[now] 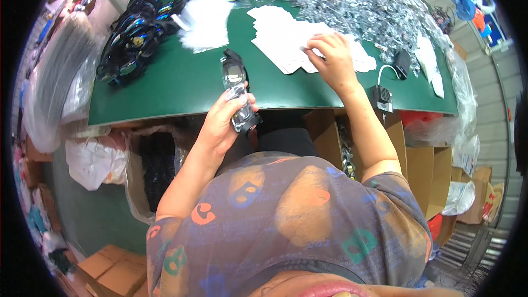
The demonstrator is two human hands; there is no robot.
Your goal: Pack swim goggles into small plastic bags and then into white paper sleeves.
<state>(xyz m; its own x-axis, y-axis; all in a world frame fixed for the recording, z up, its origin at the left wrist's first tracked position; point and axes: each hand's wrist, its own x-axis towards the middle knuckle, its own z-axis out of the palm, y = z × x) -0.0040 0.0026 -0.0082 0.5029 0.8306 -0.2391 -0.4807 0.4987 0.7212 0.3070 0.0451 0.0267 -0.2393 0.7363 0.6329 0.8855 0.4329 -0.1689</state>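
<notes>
My left hand (223, 113) is wrapped round a pair of dark swim goggles (235, 74) with a black strap, held upright just over the near edge of the table. My right hand (334, 61) is over a fanned-out spread of white paper cards (275, 27). Its thumb and forefinger pinch together at a white card; part of that card is hidden under the fingers. To the left of the cards lies a stack of clear and white plastic bags (206, 22). Beyond it on the left is a heap of dark goggles (135, 38) with shiny lenses.
A large pile of small clear plastic pieces (352, 0) covers the back right of the green table (181, 91). A small black device (381, 98) with a white cable sits at the right edge. Cardboard boxes (426, 173) stand below right, and a lined box (157, 159) below left.
</notes>
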